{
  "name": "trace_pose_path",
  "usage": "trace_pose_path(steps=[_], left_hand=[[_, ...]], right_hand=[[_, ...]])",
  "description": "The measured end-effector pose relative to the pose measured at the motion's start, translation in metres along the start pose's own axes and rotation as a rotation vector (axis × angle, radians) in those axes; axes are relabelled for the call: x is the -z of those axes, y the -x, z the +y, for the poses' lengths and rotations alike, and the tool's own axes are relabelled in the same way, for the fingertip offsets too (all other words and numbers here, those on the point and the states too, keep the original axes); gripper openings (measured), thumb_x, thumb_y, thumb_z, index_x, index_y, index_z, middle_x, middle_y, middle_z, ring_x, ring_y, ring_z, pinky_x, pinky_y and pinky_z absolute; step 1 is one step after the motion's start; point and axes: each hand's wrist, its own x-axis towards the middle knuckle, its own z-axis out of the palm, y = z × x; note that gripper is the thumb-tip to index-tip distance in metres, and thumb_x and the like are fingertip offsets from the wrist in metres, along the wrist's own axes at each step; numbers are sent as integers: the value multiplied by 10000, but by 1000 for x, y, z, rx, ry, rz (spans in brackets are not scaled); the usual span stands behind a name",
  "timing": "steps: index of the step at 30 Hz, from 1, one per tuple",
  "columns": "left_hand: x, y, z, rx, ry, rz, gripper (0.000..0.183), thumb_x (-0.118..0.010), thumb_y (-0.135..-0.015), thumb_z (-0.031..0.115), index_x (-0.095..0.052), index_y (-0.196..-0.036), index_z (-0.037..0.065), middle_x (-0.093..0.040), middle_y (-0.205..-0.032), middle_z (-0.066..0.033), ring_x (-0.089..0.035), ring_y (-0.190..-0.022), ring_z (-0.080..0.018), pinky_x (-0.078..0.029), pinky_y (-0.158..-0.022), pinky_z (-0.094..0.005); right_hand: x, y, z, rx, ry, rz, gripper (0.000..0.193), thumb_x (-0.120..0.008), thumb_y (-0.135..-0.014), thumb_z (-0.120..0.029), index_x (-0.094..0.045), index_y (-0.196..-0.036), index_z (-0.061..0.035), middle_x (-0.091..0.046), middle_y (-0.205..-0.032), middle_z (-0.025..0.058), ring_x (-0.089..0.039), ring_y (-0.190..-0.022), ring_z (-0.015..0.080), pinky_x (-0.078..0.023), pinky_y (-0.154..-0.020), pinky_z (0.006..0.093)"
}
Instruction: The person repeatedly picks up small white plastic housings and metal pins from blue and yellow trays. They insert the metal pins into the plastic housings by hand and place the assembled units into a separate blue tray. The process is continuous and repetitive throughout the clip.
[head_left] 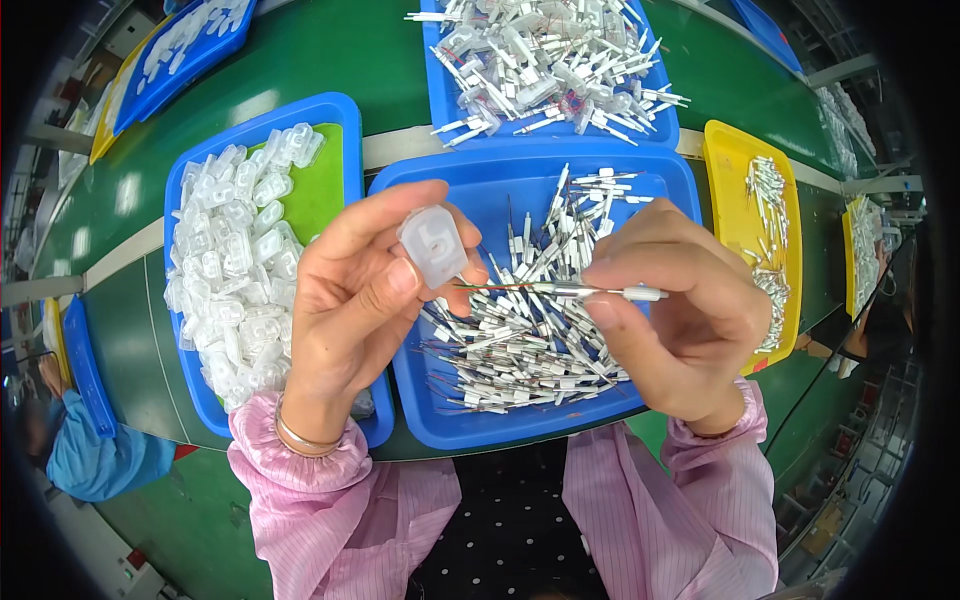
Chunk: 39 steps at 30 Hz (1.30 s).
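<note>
My left hand (365, 285) pinches a translucent white plastic housing (432, 245), its broad face turned up. A thin white wired part (575, 290) lies level between the fingertips of my right hand (675, 305). Its reddish and green wires reach to the lower edge of the housing; whether they enter it is hidden. Below both hands is a blue tray (425, 430) with a heap of similar wired parts (510, 350). To the left, many like housings (235, 260) fill another blue tray (345, 110), which has a green bottom.
At the back, a blue tray (435, 90) holds housings joined with wired parts. A yellow tray (725, 170) with more thin parts stands on the right. Another blue tray (215, 55) of small white pieces is at far left. A person in a blue sleeve (105, 455) sits left.
</note>
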Motion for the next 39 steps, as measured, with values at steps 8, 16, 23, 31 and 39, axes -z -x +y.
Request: trace_pose_path(steps=[8,16,23,31,39], left_hand=[[-2,0,-1,-4,-65,-13,373,-528,-853,134,-454,-1209,54,-511,-985,-182,-555,-811,-239,-473,-558,-272],[1,-1,-1,-137,-331,-55,305,-540,-808,-10,-517,-1104,-80,-518,-1025,-195,-565,-875,-231,-516,-668,-300],[-8,1,2,-39,-193,-12,283,-545,-792,-62,-514,-1069,-104,-532,-986,-180,-582,-911,-259,-535,-707,-307],[-1,4,-9,-49,-204,-1,299,-602,-742,-102,-533,-1033,-91,-548,-926,-135,-587,-910,-226,-520,-785,-334],[-9,10,-16,-159,-495,52,298,-640,-705,-109,-554,-990,-90,-551,-915,-140,-572,-859,-210,-474,-753,-306]], right_hand=[[-3,2,2,-41,81,22,164,-627,-635,105,-610,-793,66,-587,-697,115,-529,-586,167,-379,-540,251],[1,-4,-11,10,243,-77,227,-636,-588,111,-625,-804,44,-584,-690,113,-518,-558,179,-373,-498,253],[-12,-4,-4,-36,239,35,128,-639,-658,64,-631,-783,39,-616,-705,122,-561,-574,182,-416,-510,260],[-20,-3,14,-65,39,7,47,-640,-690,8,-616,-729,-4,-608,-646,88,-560,-531,205,-417,-469,277],[-31,14,20,83,269,101,106,-642,-649,51,-620,-749,25,-604,-633,113,-609,-575,240,-479,-521,303]])
